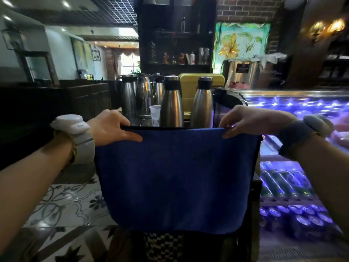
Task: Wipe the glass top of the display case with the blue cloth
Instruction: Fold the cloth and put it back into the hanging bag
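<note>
The blue cloth (pixel 175 178) hangs spread out flat in front of me, held up by its top edge. My left hand (pixel 111 127) pinches the top left corner and my right hand (pixel 247 120) pinches the top right corner. Both wrists wear bands with small devices. The display case (pixel 294 110) stands to the right, its glass top lit with blue-violet lights, with cans and bottles on shelves inside. The cloth hangs apart from the glass, to its left.
Several steel thermos flasks (pixel 171 103) and a kettle (pixel 143 95) stand on a small table just behind the cloth, with a plastic cup (pixel 155 112). A yellow box (pixel 190 86) sits behind them. Patterned floor tiles (pixel 62 210) lie at lower left; dark shelving (pixel 175 35) stands at the back.
</note>
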A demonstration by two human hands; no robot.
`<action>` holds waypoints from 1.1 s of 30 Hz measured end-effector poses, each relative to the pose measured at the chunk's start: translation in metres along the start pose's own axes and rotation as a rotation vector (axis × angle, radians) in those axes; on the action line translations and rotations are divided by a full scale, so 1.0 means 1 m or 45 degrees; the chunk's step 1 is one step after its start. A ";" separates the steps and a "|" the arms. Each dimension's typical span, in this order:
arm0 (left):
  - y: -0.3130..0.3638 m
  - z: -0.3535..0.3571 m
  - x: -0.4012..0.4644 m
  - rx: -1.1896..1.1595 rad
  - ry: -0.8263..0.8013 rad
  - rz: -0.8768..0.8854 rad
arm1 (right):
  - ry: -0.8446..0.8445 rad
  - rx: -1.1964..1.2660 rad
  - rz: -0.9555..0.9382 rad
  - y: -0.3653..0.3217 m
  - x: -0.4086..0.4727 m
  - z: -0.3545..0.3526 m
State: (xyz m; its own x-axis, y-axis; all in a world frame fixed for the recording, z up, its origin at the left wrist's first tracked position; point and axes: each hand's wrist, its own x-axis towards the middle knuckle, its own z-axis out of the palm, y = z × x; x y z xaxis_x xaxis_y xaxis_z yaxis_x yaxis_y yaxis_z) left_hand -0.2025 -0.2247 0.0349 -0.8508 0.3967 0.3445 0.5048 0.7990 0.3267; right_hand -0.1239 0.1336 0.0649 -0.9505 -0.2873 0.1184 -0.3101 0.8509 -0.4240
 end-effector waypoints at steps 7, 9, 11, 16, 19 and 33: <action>-0.030 0.021 0.064 0.096 -0.039 0.028 | -0.039 -0.153 0.160 0.034 0.046 -0.011; -0.037 0.034 0.090 0.198 -0.042 -0.027 | 0.039 -0.254 0.201 0.053 0.076 -0.004; -0.044 0.051 0.115 0.286 -0.033 -0.054 | 0.117 -0.328 0.213 0.075 0.103 0.007; -0.072 0.092 0.182 0.389 -0.024 -0.078 | 0.294 -0.381 0.155 0.134 0.163 0.030; -0.080 0.108 0.202 0.407 0.016 -0.064 | 0.418 -0.351 0.119 0.157 0.183 0.040; -0.082 0.110 0.139 0.197 0.151 0.105 | 0.695 -0.385 0.085 0.125 0.123 0.066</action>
State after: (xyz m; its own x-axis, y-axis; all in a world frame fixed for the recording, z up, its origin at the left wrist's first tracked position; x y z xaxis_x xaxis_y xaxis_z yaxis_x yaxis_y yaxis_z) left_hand -0.3779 -0.1853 -0.0405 -0.7797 0.4153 0.4686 0.5363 0.8292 0.1573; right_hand -0.2783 0.1755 -0.0331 -0.8170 -0.0310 0.5758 -0.1659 0.9690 -0.1833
